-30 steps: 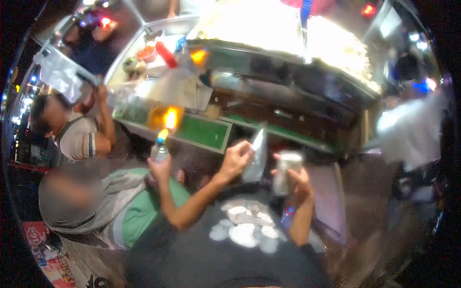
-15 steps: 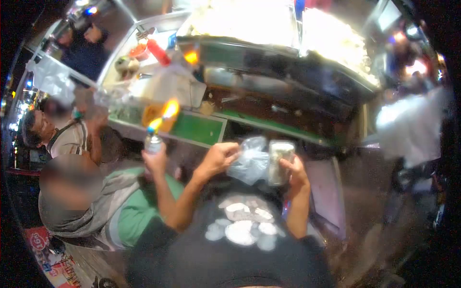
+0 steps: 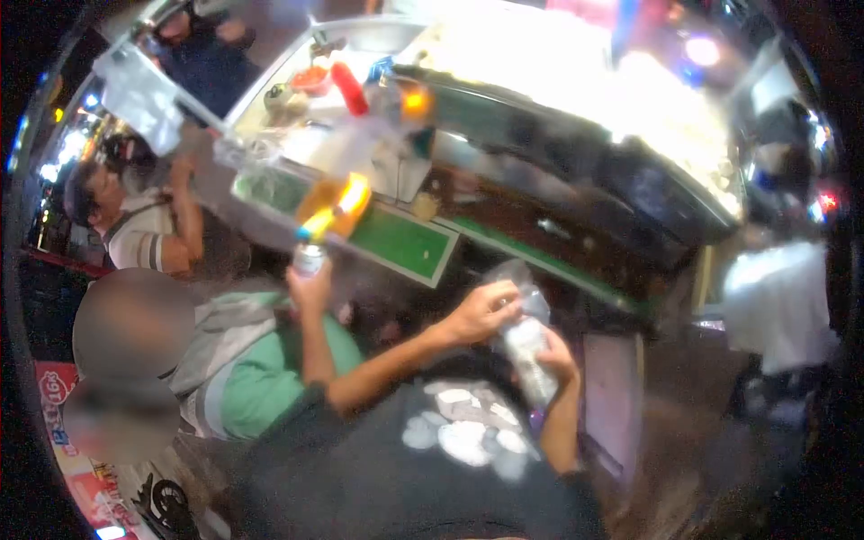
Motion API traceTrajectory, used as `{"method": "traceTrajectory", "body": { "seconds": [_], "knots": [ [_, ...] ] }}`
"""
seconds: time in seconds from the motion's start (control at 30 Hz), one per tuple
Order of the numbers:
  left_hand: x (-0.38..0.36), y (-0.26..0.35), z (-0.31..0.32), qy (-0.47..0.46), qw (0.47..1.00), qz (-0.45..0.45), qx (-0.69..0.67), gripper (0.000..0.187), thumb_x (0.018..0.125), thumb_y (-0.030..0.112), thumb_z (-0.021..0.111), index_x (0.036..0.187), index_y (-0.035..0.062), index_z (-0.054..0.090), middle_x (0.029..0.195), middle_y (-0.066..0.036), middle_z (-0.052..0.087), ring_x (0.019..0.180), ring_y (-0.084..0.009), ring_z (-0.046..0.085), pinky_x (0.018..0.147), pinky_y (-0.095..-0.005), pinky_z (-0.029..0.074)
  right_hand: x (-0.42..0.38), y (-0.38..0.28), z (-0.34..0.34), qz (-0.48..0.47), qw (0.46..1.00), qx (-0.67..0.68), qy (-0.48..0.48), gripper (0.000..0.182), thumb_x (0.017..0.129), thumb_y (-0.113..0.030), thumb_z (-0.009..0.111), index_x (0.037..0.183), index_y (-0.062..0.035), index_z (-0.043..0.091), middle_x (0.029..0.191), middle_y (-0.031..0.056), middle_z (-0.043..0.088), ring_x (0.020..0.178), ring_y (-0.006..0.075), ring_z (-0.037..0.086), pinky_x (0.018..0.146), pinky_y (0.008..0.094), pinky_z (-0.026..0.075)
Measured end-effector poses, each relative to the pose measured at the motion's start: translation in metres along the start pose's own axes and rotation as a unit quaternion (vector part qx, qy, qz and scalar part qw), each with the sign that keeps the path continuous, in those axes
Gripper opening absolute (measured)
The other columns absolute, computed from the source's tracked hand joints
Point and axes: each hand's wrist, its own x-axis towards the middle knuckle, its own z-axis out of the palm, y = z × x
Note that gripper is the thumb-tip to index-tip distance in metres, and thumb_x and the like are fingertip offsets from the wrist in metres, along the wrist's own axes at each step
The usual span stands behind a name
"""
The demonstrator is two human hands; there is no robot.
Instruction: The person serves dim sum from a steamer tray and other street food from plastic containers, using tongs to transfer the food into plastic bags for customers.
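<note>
Shirt (image 3: 360,459), dark with a pale print, lies closest to the camera, well on the near side of the green counter panel (image 3: 409,241). Between shirt and panel, a pale oblong pack (image 3: 529,355) is held up in the air, just right of the panel's near corner. The right hand (image 3: 560,355) clasps it along its right flank; how the fingers close on the underside is hidden. The left hand (image 3: 486,310) has its fingertips drawn together on the clear bag (image 3: 522,286) at the pack's upper end. Blur hides how far the bag covers the pack.

The pack looks light and fairly stiff, its contents perhaps crushable, so a flat hold along both long sides, around the middle, should suit it better than a hard squeeze. The bag looks thin, limp and slippery, best pinched at its rim. The pack's long axis slants: the upper end points towards the panel and leans to the left hand, the lower end towards the shirt and outwards to the right.

Farther out, just on the near side of the panel, a co-worker's hand (image 3: 310,288) grips a torch canister (image 3: 310,259), its flame (image 3: 349,200) reaching over the panel's left part. Beyond the panel stands a red bottle (image 3: 348,88).
</note>
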Motion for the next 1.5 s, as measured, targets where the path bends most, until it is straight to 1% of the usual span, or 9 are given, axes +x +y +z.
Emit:
{"method": "traceTrajectory", "body": {
  "seconds": [0.13, 0.33, 0.5, 0.6, 0.8, 0.97, 1.17, 1.4, 1.5],
  "knots": [
    [-0.004, -0.008, 0.000, -0.047, 0.992, 0.096, 0.061, 0.016, 0.094, 0.015, 0.060, 0.098, -0.0001, 0.061, 0.095, -0.009, 0.058, 0.091, -0.0227, 0.054, 0.085, -0.0323, 0.045, -0.002, 0.023, -0.021, -0.014, 0.994, 0.077, 0.074, 0.091, 0.078, -0.020, 0.073, 0.151, -0.0045, 0.021, 0.120, 0.0188, 0.055, 0.088, 0.0313, 0.066, 0.068, 0.0463, 0.060],
    [-0.014, -0.016, 0.003, -0.030, 0.989, 0.094, 0.112, 0.014, 0.089, 0.015, 0.067, 0.095, 0.0029, 0.064, 0.093, -0.008, 0.060, 0.094, -0.0227, 0.052, 0.081, -0.0353, 0.045, -0.005, 0.037, -0.025, -0.037, 0.982, 0.072, 0.169, 0.074, 0.084, -0.024, 0.070, 0.143, -0.0042, 0.032, 0.118, 0.0186, 0.059, 0.071, 0.0318, 0.068, 0.063, 0.0401, 0.059],
    [-0.022, -0.030, 0.011, -0.056, 0.986, 0.020, 0.156, 0.025, 0.085, 0.023, 0.072, 0.090, -0.0003, 0.061, 0.077, -0.010, 0.059, 0.068, -0.0213, 0.056, 0.064, -0.0351, 0.047, 0.009, 0.055, -0.044, -0.072, 0.945, 0.072, 0.312, 0.055, 0.088, -0.018, 0.068, 0.135, -0.0023, 0.043, 0.114, 0.0148, 0.063, 0.086, 0.0282, 0.069, 0.071, 0.0379, 0.059],
    [-0.029, -0.049, 0.022, -0.074, 0.985, 0.048, 0.151, 0.023, 0.084, 0.020, 0.072, 0.090, 0.0010, 0.062, 0.081, -0.011, 0.059, 0.073, -0.0198, 0.057, 0.067, -0.0343, 0.048, 0.017, 0.062, -0.045, -0.073, 0.899, 0.022, 0.431, 0.054, 0.088, -0.017, 0.069, 0.133, -0.0005, 0.045, 0.114, 0.0145, 0.064, 0.098, 0.0260, 0.067, 0.083, 0.0402, 0.057],
    [-0.025, -0.043, 0.041, -0.075, 0.977, 0.039, 0.197, 0.023, 0.082, 0.022, 0.075, 0.092, 0.0030, 0.067, 0.084, -0.009, 0.058, 0.076, -0.0181, 0.058, 0.068, -0.0332, 0.048, 0.016, 0.093, -0.088, -0.209, 0.862, 0.227, 0.403, 0.033, 0.091, -0.016, 0.063, 0.122, -0.0032, 0.058, 0.113, 0.0110, 0.067, 0.098, 0.0274, 0.067, 0.088, 0.0424, 0.055],
    [-0.008, -0.043, 0.062, -0.171, 0.946, 0.040, 0.272, 0.023, 0.083, 0.029, 0.068, 0.086, 0.0057, 0.067, 0.084, -0.016, 0.062, 0.087, -0.0335, 0.059, 0.077, -0.0455, 0.048, 0.022, 0.056, -0.086, -0.300, 0.774, 0.144, 0.539, 0.037, 0.087, -0.011, 0.061, 0.124, -0.0079, 0.052, 0.118, 0.0118, 0.060, 0.108, 0.0290, 0.062, 0.089, 0.0449, 0.053],
    [0.009, -0.028, 0.070, -0.167, 0.943, 0.129, 0.259, 0.016, 0.085, 0.023, 0.068, 0.087, 0.0072, 0.066, 0.077, -0.013, 0.060, 0.078, -0.0301, 0.058, 0.068, -0.0415, 0.049, 0.004, 0.059, -0.109, -0.357, 0.758, 0.164, 0.521, 0.046, 0.084, -0.010, 0.065, 0.127, -0.0088, 0.048, 0.124, 0.0125, 0.056, 0.111, 0.0290, 0.058, 0.092, 0.0447, 0.051],
    [0.013, -0.033, 0.093, -0.302, 0.927, 0.021, 0.221, 0.027, 0.086, 0.028, 0.069, 0.092, 0.0012, 0.066, 0.074, -0.016, 0.065, 0.066, -0.0269, 0.065, 0.062, -0.0390, 0.049, 0.001, 0.080, -0.143, -0.347, 0.725, 0.174, 0.569, 0.049, 0.081, -0.016, 0.069, 0.123, -0.0035, 0.048, 0.117, 0.0106, 0.058, 0.102, 0.0259, 0.059, 0.081, 0.0374, 0.052],
    [0.007, -0.054, 0.107, -0.327, 0.934, -0.005, 0.144, 0.033, 0.088, 0.031, 0.069, 0.098, -0.0006, 0.065, 0.077, -0.012, 0.068, 0.067, -0.0195, 0.064, 0.063, -0.0370, 0.050, 0.011, 0.113, -0.173, -0.317, 0.672, 0.207, 0.637, 0.034, 0.083, -0.028, 0.066, 0.111, -0.0099, 0.060, 0.090, 0.0059, 0.060, 0.074, 0.0222, 0.059, 0.062, 0.0372, 0.052]
  ]
}}
